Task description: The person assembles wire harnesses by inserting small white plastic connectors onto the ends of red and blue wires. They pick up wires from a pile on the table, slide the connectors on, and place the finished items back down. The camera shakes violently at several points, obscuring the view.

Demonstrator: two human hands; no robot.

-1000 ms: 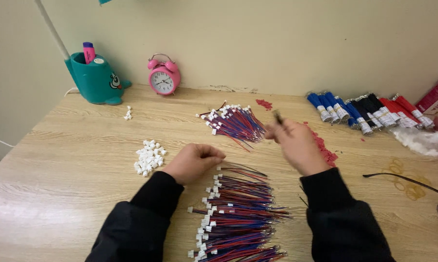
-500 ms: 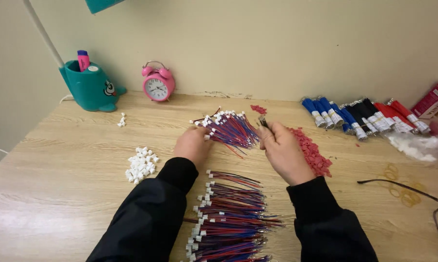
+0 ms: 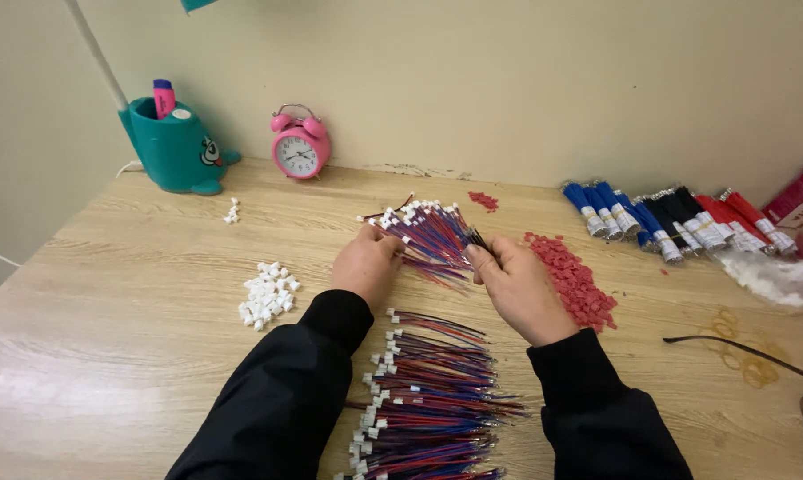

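A small bundle of red, blue and black wires with white plugs [image 3: 423, 233] lies fanned on the wooden table [image 3: 135, 293]. My left hand [image 3: 367, 264] rests on its plug end, fingers bent over the wires. My right hand [image 3: 517, 289] pinches the bundle's other end, thin dark wire tips sticking out above the thumb. A bigger heap of the same plugged wires [image 3: 428, 400] lies nearer me, between my two black sleeves.
A pile of loose white plugs [image 3: 266, 295] sits to the left, a few more [image 3: 232, 212] farther back. Red small parts [image 3: 572, 280] spread by my right hand. Bundled blue, black and red wires [image 3: 677, 218], a teal pen holder [image 3: 177, 147], pink alarm clock [image 3: 300, 147] and glasses [image 3: 766, 369] stand around.
My left hand moved from beside the near wire heap forward onto the far bundle. My right hand came down from the air and now grips that bundle's end.
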